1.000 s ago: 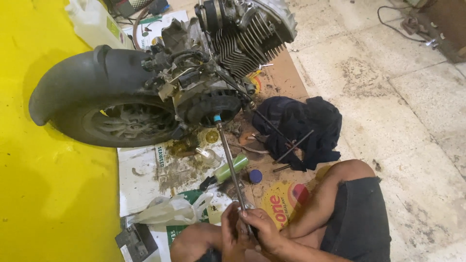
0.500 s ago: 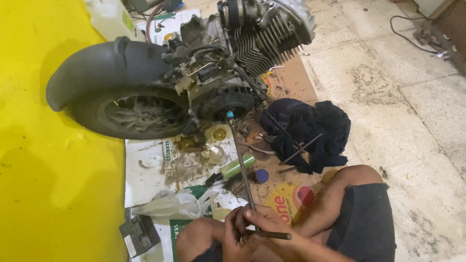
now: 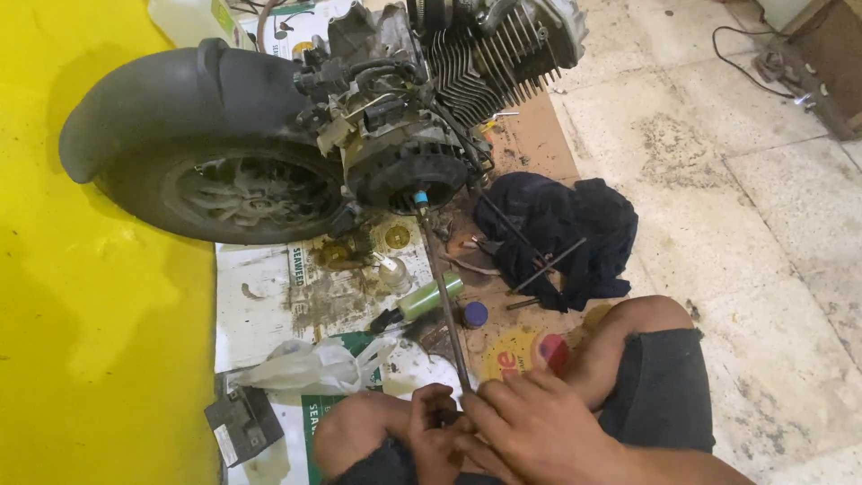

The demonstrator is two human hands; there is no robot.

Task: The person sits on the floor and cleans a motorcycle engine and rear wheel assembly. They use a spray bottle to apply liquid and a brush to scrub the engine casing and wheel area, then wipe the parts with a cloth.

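A long rod is gripped at its near end by both hands — its far tip is seated at the engine's round cover.

The left hand [image 3: 440, 431] and right hand [image 3: 539, 422] are pressed together, fingers curled around the rod [image 3: 440, 287]; turning at the fitting appears to be the step in hand, and a firm, straight hold is judged necessary for the next move. Nearer things are counted first: one small dark box [image 3: 241, 420], one crumpled plastic bag [image 3: 310, 364], one green-handled tool [image 3: 422, 301], one blue cap [image 3: 475, 313]; farther off, one dark rag [image 3: 561, 229], one engine [image 3: 431, 99], one wheel [image 3: 242, 193].
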